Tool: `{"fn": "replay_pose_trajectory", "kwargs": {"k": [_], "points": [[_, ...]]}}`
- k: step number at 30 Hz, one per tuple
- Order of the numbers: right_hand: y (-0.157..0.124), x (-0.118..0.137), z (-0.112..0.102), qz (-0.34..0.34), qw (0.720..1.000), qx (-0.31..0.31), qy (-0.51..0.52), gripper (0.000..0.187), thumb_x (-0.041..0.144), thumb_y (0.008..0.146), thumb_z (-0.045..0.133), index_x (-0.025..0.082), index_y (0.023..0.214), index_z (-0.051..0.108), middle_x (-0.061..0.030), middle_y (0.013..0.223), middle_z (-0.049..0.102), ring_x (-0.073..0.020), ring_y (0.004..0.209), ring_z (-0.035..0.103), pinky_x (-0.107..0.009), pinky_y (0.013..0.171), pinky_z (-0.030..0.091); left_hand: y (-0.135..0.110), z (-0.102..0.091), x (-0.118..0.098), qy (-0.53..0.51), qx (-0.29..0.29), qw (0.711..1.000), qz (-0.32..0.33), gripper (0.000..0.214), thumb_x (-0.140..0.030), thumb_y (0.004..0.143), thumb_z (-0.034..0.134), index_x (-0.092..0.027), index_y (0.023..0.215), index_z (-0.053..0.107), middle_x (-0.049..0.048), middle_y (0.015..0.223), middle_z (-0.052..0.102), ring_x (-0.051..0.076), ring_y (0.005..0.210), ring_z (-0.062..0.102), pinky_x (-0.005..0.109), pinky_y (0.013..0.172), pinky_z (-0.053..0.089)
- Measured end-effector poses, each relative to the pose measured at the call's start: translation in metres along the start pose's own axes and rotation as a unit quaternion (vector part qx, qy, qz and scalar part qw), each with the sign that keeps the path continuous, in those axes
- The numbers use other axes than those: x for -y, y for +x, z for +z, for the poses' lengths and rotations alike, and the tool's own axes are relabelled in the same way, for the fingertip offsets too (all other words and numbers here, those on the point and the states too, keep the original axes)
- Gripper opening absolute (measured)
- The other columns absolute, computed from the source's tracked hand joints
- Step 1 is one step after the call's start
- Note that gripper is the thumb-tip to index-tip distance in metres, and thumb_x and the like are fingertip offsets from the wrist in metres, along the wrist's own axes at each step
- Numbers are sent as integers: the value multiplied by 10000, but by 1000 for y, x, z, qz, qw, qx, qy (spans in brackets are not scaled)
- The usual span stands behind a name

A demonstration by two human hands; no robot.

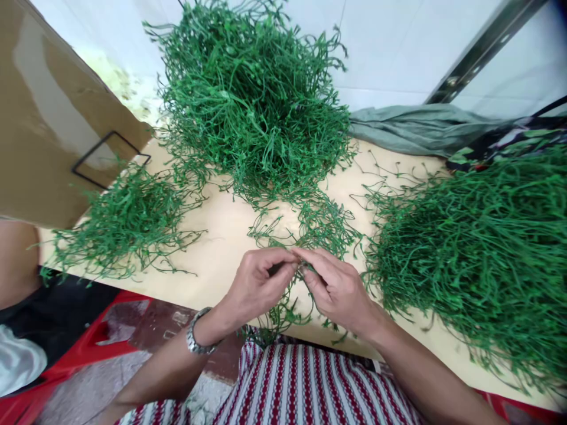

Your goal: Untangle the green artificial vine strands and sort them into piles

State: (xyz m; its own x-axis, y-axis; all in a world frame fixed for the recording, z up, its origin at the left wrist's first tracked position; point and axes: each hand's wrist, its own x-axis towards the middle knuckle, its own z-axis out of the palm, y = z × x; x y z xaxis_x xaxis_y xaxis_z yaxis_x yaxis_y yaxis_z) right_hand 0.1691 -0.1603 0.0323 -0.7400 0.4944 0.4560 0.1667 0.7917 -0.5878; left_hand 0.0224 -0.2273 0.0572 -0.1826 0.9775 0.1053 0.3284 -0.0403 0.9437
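My left hand [256, 283] and my right hand [335, 288] meet above the near edge of a pale wooden board [221, 248]. Both are closed in a pinch on thin green plant stems [287, 307] that hang down between them. A metal watch [197, 337] is on my left wrist. A small loose tangle of the same stems [310, 227] lies just beyond my fingers.
A tall heap of green stems [252, 100] sits at the back, a small pile [126, 221] at the left, a wide pile [478, 254] at the right. A cardboard box [48, 118] stands far left, grey cloth [416, 127] behind. Another person's leg [15, 260] shows at the left edge.
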Motion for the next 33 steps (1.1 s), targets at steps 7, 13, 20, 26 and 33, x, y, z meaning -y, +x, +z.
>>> {"fn": "replay_pose_trajectory", "kwargs": {"k": [7, 13, 20, 26, 33], "points": [[6, 1, -13, 22, 998, 35, 50, 164, 169, 872, 379, 152, 949, 523, -66, 808, 542, -152, 720, 525, -278, 619, 463, 3, -6, -5, -19, 81, 997, -1, 183, -211, 796, 501, -136, 647, 578, -23, 527, 461, 84, 498, 372, 209, 475, 310], [8, 5, -13, 79, 989, 68, 103, 123, 143, 872, 358, 174, 936, 459, -9, 715, 532, -115, 601, 496, -233, 541, 404, 8, -5, -5, -116, 103, 987, -47, 196, -251, 776, 529, -133, 625, 565, -28, 529, 427, 78, 497, 330, 211, 460, 266], [-2, 3, -42, 14, 999, 40, 16, 153, 106, 840, 371, 179, 842, 506, 3, 622, 520, -108, 517, 463, -235, 484, 347, 7, -31, -1, -154, 86, 983, -48, 169, -245, 728, 586, -153, 587, 601, -13, 489, 458, 93, 463, 369, 230, 440, 281], [5, -10, -62, -25, 993, 94, -73, 189, 82, 804, 410, 198, 838, 555, -62, 991, 612, -184, 803, 518, -345, 731, 397, 14, -33, -4, -45, 141, 989, 27, 144, -138, 782, 525, -145, 715, 652, 17, 609, 546, 102, 545, 465, 227, 509, 353], [4, -6, -44, 152, 984, 48, 84, 174, 251, 914, 334, 202, 841, 483, -15, 726, 562, -149, 700, 516, -275, 637, 410, 22, -19, 1, 26, 142, 982, 124, 144, -123, 804, 520, -136, 779, 661, 40, 709, 539, 123, 673, 498, 262, 628, 410]]}}
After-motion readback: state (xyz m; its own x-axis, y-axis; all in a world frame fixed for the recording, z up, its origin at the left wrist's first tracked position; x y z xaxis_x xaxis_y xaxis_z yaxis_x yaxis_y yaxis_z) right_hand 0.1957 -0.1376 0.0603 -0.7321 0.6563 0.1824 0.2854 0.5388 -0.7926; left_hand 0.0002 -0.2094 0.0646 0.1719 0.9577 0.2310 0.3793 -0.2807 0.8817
